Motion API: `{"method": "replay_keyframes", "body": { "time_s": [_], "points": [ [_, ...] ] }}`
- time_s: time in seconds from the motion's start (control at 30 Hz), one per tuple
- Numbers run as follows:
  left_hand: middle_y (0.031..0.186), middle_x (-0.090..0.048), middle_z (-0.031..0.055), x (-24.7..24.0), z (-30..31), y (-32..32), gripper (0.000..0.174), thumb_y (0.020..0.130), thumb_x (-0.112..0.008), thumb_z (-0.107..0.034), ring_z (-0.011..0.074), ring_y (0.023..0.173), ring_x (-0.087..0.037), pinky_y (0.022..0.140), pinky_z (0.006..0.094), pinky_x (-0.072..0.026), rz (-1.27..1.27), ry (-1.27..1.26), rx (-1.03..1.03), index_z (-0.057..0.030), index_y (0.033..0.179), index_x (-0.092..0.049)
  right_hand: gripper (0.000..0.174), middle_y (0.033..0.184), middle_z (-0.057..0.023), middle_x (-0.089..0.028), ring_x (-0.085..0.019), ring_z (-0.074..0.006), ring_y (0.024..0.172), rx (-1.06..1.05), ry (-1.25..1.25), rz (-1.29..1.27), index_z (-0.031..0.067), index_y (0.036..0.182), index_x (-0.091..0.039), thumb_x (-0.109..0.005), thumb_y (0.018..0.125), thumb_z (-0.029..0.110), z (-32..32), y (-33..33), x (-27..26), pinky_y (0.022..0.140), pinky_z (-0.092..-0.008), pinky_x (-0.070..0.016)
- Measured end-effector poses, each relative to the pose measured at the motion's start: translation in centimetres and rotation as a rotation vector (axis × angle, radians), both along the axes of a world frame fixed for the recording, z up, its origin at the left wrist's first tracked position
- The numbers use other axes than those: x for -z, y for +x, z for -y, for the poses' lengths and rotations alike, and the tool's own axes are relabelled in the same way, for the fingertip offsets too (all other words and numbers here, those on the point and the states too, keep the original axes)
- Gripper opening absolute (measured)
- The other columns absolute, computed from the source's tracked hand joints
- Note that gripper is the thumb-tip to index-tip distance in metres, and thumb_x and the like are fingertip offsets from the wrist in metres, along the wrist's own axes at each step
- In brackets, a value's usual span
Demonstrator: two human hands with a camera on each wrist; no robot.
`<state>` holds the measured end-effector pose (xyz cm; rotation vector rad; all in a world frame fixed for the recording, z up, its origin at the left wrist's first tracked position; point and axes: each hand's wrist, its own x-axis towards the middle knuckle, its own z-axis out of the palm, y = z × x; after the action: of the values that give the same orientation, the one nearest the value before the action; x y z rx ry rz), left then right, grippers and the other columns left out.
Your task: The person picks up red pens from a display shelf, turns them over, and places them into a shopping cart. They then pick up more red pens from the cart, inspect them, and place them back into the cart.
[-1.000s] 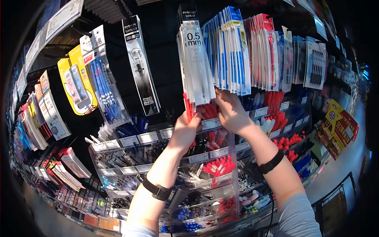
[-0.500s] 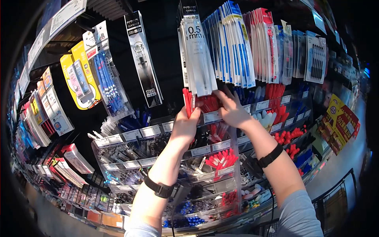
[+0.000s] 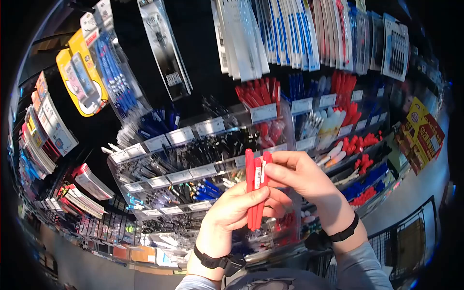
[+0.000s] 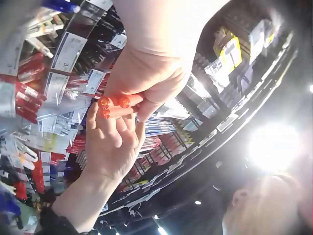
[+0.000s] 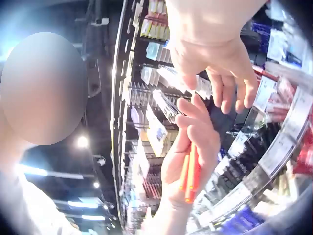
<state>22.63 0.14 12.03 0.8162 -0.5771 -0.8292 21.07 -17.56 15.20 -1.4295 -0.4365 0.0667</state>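
My left hand [image 3: 237, 205] grips a small bundle of red pens [image 3: 252, 193] upright in front of the shelf, thumb across them. A white barcode label shows on one of them. From the right, my right hand [image 3: 302, 176] pinches the top of a red pen [image 3: 267, 157] between thumb and index finger. Three red pen ends [image 4: 113, 106] show below the left hand [image 4: 151, 73] in the left wrist view. In the right wrist view the other fingers of the right hand [image 5: 215, 63] hang loosely bent, and part of the pens [image 5: 190, 171] is hidden by the left hand.
Behind the hands stands a tiered clear pen rack [image 3: 186, 123] with price tags. Red pens [image 3: 258, 92] fill its upper middle compartment. Packaged refills [image 3: 241, 43] hang above, and a yellow card pack [image 3: 82, 72] hangs at left. A black wire cart [image 3: 411, 237] stands at lower right.
Both hands have come down and away from the upper compartment, bringing red pens along. My right hand has moved from beneath the hanging packs to the pens' tops. The head view has tilted down.
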Motion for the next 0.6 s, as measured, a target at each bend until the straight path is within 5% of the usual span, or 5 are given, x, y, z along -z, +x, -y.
{"method": "replay_keyframes", "body": {
  "time_s": [0.1,0.33,0.6],
  "points": [
    [0.101,-0.060,0.0225,1.7,-0.1,-0.8,0.036,0.090,-0.056,-0.020,0.0284,0.085,-0.064,0.074,0.0363,-0.0538,-0.008,0.119,-0.062,0.0091,0.112,-0.050,0.020,0.071,0.0021,-0.060,-0.052,-0.0016,0.064,0.015,-0.008,-0.051,-0.0015,0.093,-0.062,-0.061,0.088,0.018,-0.2,-0.6,1.5,0.057,-0.0195,-0.0436],
    [0.108,-0.058,0.0130,3.5,0.5,-2.9,0.036,0.094,-0.050,-0.021,0.0175,0.089,-0.061,0.078,0.0285,-0.0503,0.060,0.146,-0.248,0.0011,0.122,-0.044,0.017,0.070,-0.0040,-0.063,-0.059,-0.0055,0.060,0.157,0.060,-0.104,-0.0013,0.086,-0.060,-0.062,0.086,0.016,0.0,-1.7,3.1,0.043,-0.0174,-0.0433],
    [0.100,-0.062,0.0131,4.2,0.3,-4.5,0.033,0.094,-0.050,-0.018,0.0122,0.073,-0.061,0.066,0.0230,-0.0487,0.178,0.253,-0.452,0.0049,0.117,-0.048,0.018,0.083,-0.0036,-0.065,-0.059,-0.0048,0.072,0.155,0.138,-0.210,-0.0012,0.094,-0.061,-0.063,0.085,0.014,0.0,-2.5,3.6,0.057,-0.0182,-0.0495]
  ]
}}
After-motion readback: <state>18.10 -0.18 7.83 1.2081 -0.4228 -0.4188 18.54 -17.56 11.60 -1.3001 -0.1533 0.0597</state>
